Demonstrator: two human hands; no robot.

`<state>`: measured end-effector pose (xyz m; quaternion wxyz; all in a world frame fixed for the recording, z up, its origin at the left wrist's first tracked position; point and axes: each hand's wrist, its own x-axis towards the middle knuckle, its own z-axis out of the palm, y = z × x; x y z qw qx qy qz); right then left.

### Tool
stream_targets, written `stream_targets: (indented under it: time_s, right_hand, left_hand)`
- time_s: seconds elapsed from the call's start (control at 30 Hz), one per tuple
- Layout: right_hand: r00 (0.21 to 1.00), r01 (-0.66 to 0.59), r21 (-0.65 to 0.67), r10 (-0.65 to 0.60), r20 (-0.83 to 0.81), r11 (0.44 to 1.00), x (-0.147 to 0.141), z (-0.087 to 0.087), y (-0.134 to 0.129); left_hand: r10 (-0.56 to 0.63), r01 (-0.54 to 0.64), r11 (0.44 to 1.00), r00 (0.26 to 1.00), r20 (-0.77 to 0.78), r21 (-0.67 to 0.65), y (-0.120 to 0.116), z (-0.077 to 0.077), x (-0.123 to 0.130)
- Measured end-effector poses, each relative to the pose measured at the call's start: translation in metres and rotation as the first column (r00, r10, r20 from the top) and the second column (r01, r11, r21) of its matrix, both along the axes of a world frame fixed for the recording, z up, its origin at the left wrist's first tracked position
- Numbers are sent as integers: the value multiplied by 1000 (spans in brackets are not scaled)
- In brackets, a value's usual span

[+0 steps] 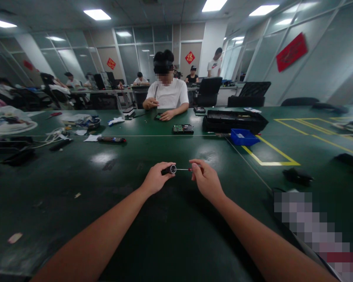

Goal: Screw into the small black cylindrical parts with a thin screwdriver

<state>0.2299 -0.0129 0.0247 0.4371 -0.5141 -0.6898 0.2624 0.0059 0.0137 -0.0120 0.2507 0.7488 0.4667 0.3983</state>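
Over the green table, my left hand [157, 178] is closed on a small black cylindrical part [172, 169] whose round end has a pale ring. A thin screwdriver [182, 169] with a red handle is pinched between the thumb and fingers of my right hand [206, 178]. Its metal shaft points left, and the tip meets the ringed end of the cylinder. Whether the tip sits inside the part or only touches it I cannot tell. My left fingers hide most of the cylinder, and most of the handle is covered by my right hand.
Opposite, a person in a white shirt [170, 94] works with both hands on a small board. Between us lie an opened device with a green circuit board [182, 129], a black tray [235, 121], a blue bin [244, 137] and a dark electric screwdriver-like tool [111, 140]. Cables clutter the left.
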Motion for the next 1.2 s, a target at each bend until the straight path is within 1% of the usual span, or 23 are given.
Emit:
stream_targets:
  time_s: [0.1, 0.17, 0.33, 0.53, 0.73, 0.93, 1.1, 1.2]
  right_hand:
    - [998, -42, 17, 42, -49, 999, 0, -2, 1]
    - [997, -52, 16, 53, -48, 999, 0, -3, 1]
    - [1000, -19, -5, 19, 5, 1000, -1, 0, 0]
    - [1000, -15, 42, 15, 5, 999, -3, 4, -5]
    - [999, 17, -33, -18, -27, 999, -2, -2, 0]
    - [999, -20, 11, 20, -24, 1000, -3, -3, -1]
    - [998, -27, -24, 26, -55, 999, -3, -2, -2]
    - [998, -4, -19, 3, -62, 1000, -3, -5, 1]
  left_hand:
    - [-6, 6, 1000, 1000, -24, 25, 1, -1, 0]
    - [-2, 3, 1000, 1000, -21, 30, 1, -2, 1]
    - [3, -3, 999, 1000, -2, 38, 1, 0, 1]
    - [6, -5, 1000, 999, -34, 21, -1, 2, 1]
    - [1, -1, 1000, 999, -48, 12, -2, 2, 1]
    - [23, -23, 1000, 1000, -9, 7, 0, 1, 1]
    - [22, -22, 1000, 999, -27, 6, -1, 1, 1]
    - [16, -16, 1000, 999, -32, 13, -1, 1, 2]
